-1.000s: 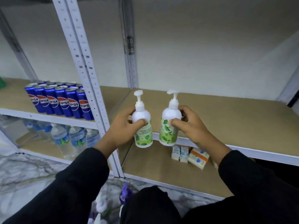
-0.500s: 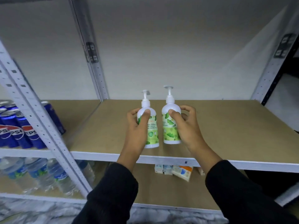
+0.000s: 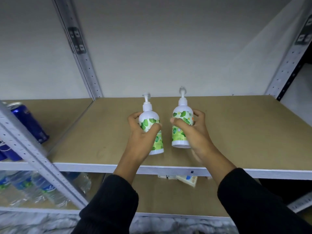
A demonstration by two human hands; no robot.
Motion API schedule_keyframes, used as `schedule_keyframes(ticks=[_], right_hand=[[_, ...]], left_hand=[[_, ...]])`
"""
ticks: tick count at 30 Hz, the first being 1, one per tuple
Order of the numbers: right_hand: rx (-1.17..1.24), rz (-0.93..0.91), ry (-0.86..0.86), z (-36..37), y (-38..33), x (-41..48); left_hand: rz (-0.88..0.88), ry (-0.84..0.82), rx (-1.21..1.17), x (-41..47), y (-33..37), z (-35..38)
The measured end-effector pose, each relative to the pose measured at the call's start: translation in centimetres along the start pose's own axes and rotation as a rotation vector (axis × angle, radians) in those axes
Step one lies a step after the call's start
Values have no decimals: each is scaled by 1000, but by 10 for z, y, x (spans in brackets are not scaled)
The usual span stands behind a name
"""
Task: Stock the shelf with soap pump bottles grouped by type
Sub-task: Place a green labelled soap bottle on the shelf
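Two white soap pump bottles with green leaf labels stand upright over the brown shelf board (image 3: 236, 132). My left hand (image 3: 141, 139) grips the left bottle (image 3: 150, 122) around its body, near the shelf's front edge. My right hand (image 3: 194, 132) grips the right bottle (image 3: 181, 115); this bottle is a little farther back and its base looks lifted slightly off the board. A gap of about a hand's width separates the two bottles.
Blue Pepsi cans (image 3: 27, 122) stand on the neighbouring shelf at left, behind a white metal upright (image 3: 33, 154). Water bottles (image 3: 42, 186) fill the lower left shelf. Small boxes (image 3: 187, 179) lie on the lower shelf under my hands. Bare shelf board extends right and behind.
Both hands have carried the bottles up from below the shelf edge onto the shelf board, and the bottles have moved apart. The view has shifted right and closer.
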State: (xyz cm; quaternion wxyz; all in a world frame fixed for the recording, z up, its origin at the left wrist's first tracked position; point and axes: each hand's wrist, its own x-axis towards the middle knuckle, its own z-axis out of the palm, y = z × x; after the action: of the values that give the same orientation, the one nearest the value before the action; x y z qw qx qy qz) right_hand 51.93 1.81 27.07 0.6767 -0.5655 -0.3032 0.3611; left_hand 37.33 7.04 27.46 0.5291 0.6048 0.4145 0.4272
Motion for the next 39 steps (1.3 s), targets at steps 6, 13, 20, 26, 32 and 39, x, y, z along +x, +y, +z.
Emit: schedule_keyframes(ticks=[6, 13, 20, 26, 32, 39], right_hand=[[57, -48, 18, -12, 5, 12], [73, 65, 11, -24, 10, 23], [-41, -19, 25, -24, 16, 33], [-36, -92, 10, -3, 20, 33], [-77, -112, -45, 34, 27, 43], [-152, -205, -112, 75, 38, 74]], left_hand=[[47, 46, -40, 9, 0, 10], [6, 25, -50, 27, 1, 30], [-41, 61, -35, 47, -10, 32], [-37, 48, -60, 53, -25, 19], [-28, 103, -104, 67, -31, -11], [-23, 183, -133, 81, -43, -38]])
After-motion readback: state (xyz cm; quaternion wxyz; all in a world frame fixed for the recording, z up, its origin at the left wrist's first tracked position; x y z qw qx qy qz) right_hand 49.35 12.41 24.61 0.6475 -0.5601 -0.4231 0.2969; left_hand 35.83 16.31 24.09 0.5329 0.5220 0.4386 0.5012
